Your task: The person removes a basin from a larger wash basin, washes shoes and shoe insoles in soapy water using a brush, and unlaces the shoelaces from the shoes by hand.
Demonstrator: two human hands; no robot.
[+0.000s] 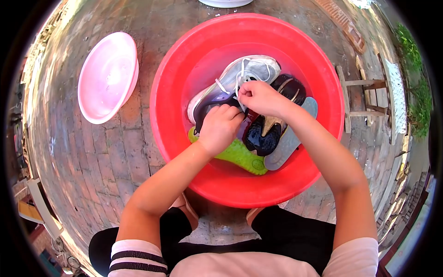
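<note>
A grey shoe (219, 87) with white laces lies on its side in a red basin (170, 152). My left hand (221, 127) is closed on the dark collar of this shoe. Just above it, my right hand (260, 98) pinches a white lace near the shoe's opening. Beside the grey shoe, partly under my right hand, is a second shoe with its dark sole (264, 138) turned up. A green insole (242, 157) and a grey insole (286, 147) lie at the near side of the basin.
A pink basin (108, 76) stands tilted on the brick ground at the left. The edge of a white basin (226, 3) shows at the top. Wooden frames (369, 97) are at the right, with green plants (417, 87) beyond. My knees are close to the red basin's near rim.
</note>
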